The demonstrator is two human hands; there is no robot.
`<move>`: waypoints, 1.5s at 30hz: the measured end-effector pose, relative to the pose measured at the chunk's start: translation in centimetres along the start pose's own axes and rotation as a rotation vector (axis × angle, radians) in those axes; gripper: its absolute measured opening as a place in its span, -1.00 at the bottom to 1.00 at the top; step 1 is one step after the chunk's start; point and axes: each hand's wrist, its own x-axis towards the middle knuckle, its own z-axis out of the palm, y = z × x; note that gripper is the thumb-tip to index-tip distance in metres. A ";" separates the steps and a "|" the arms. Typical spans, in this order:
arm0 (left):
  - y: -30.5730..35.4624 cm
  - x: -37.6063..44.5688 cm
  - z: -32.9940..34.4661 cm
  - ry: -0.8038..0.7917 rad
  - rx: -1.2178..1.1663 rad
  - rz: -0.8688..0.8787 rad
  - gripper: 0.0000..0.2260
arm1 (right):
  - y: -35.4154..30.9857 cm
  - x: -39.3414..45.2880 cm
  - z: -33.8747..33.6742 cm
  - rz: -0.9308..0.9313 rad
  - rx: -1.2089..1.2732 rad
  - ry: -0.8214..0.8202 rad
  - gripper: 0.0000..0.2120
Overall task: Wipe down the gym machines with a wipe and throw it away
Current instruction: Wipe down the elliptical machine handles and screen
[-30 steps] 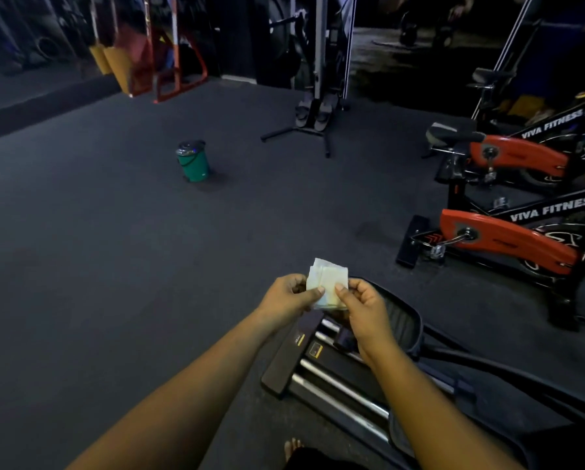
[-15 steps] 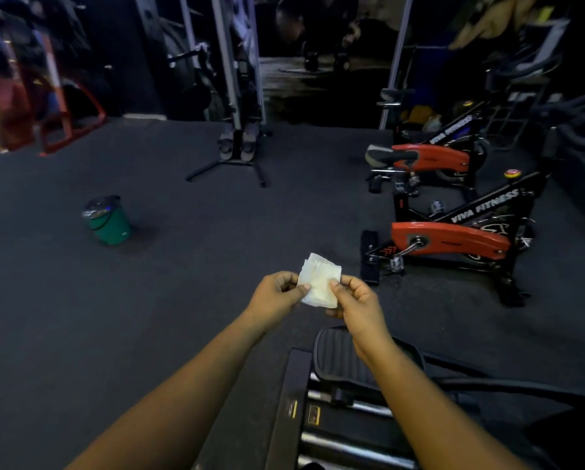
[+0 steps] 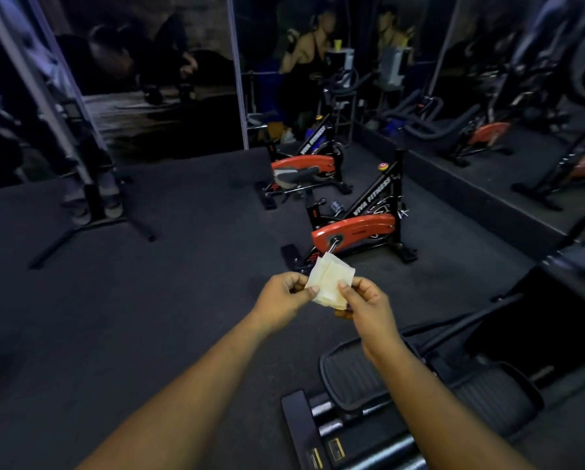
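A pale, folded wipe [image 3: 330,282] is held upright in mid-air, pinched at both lower edges. Beyond it stands a red-and-black exercise bike [image 3: 355,228], another bike [image 3: 303,167] farther back.

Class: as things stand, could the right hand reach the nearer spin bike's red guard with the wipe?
Probably not yet: the right hand pinches the wipe well short of the red guard; open floor lies between.

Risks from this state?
1. Both hands, left and right, only pinch the folded wipe at its edges; it may slip and drop onto the floor.
2. Elliptical pedals sit right below the arms, a likely trip hazard when stepping toward the spin bike.
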 end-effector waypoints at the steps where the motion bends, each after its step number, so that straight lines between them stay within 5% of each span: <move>1: 0.2 1.0 -0.9 -0.037 0.012 0.025 -0.94 | -0.4 0.3 0.9 -0.015 0.006 0.047 -0.89; 11: 1.6 11.9 -2.3 -0.271 -0.082 0.134 -0.89 | -1.7 7.0 3.4 -0.113 0.087 0.326 -0.90; 20: 3.5 24.8 -1.1 -0.421 -0.061 0.205 -0.97 | -3.2 17.7 3.4 -0.124 0.136 0.419 -0.81; 31: 6.0 38.5 2.5 -0.669 -0.122 0.281 -0.79 | -6.3 27.2 1.7 -0.225 0.037 0.716 -0.89; 45: 10.3 54.4 3.7 -0.883 -0.142 0.504 -0.90 | -9.9 39.2 4.6 -0.348 0.121 0.969 -0.75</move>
